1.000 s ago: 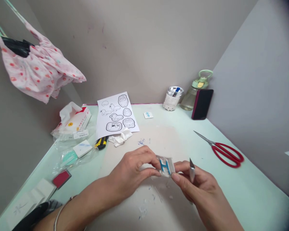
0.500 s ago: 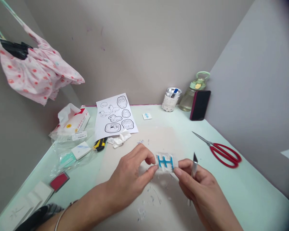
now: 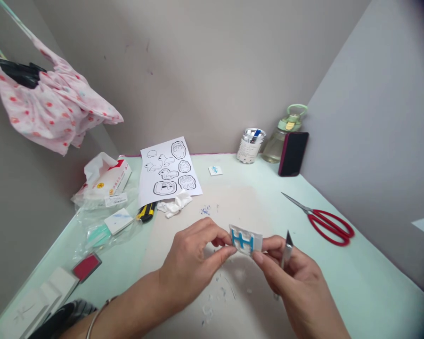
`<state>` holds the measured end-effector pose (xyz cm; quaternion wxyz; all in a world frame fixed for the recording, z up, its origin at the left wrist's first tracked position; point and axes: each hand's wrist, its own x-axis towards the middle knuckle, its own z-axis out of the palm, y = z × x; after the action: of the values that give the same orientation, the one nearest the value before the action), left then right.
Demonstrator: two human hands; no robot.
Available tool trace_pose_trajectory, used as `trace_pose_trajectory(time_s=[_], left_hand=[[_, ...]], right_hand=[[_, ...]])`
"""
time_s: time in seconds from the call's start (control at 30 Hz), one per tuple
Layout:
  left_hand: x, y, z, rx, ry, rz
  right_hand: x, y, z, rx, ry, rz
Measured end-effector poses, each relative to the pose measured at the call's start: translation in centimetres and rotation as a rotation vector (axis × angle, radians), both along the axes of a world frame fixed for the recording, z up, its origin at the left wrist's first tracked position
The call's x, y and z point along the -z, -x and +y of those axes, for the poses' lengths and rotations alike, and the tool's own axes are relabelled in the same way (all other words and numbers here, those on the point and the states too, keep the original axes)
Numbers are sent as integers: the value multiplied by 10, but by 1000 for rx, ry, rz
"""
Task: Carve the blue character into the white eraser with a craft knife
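A small white carved rubber stamp block (image 3: 256, 241) with a raised blue pattern is held up above the mat, its face tilted toward me. My left hand (image 3: 198, 259) pinches its left edge between thumb and fingertips. At the right edge, the thumb and index finger of my right hand (image 3: 293, 278) grip the same block. A craft knife (image 3: 286, 254) also rests in my right hand, blade pointing up, with part of its handle hidden by the fingers.
Shavings lie on the beige mat (image 3: 183, 240). Red-handled scissors (image 3: 330, 228) lie to the right; a phone (image 3: 294, 154), bottle (image 3: 275, 143) and pen cup (image 3: 250, 147) stand behind. Leftward are a printed sheet (image 3: 144, 181), yellow-black cutter (image 3: 147, 213), tissue pack (image 3: 108, 181) and red ink pad (image 3: 87, 267).
The stamp block has tilted, its left side turning so the face is seen more obliquely. Both hands shifted slightly, and the knife leans a little further right.
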<state>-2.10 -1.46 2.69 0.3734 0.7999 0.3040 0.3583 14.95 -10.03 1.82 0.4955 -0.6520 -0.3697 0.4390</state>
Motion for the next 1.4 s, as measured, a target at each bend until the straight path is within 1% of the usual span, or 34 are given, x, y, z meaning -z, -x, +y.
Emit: trace_pose_trajectory(time_s=[0.1, 0.27, 0.4, 0.53, 0.67, 0.87, 1.1, 1.3, 1.4], left_hand=[[0, 0, 1, 0, 12, -2], [3, 0, 3, -4, -11, 22], [5, -1, 2, -11, -45, 45], [6, -4, -1, -71, -108, 37], [6, -5, -3, -97, -111, 32], [1, -4, -2, -52, -37, 31], [-3, -1, -1, -50, 22, 41], [-1, 2, -1, -61, 46, 11], [-2, 1, -2, -38, 111, -39]], right_hand=[[-4, 3, -1, -12, -32, -79], [-8, 12, -4, 24, -72, -182], [-13, 22, -7, 62, -107, -197], [-14, 23, -6, 81, -85, -197], [-7, 14, -2, 58, -41, -97], [5, 1, 4, 45, 50, 117], [-2, 3, 7, 23, 58, 381], [-2, 2, 6, 18, 52, 410], [-1, 2, 6, 13, 49, 384]])
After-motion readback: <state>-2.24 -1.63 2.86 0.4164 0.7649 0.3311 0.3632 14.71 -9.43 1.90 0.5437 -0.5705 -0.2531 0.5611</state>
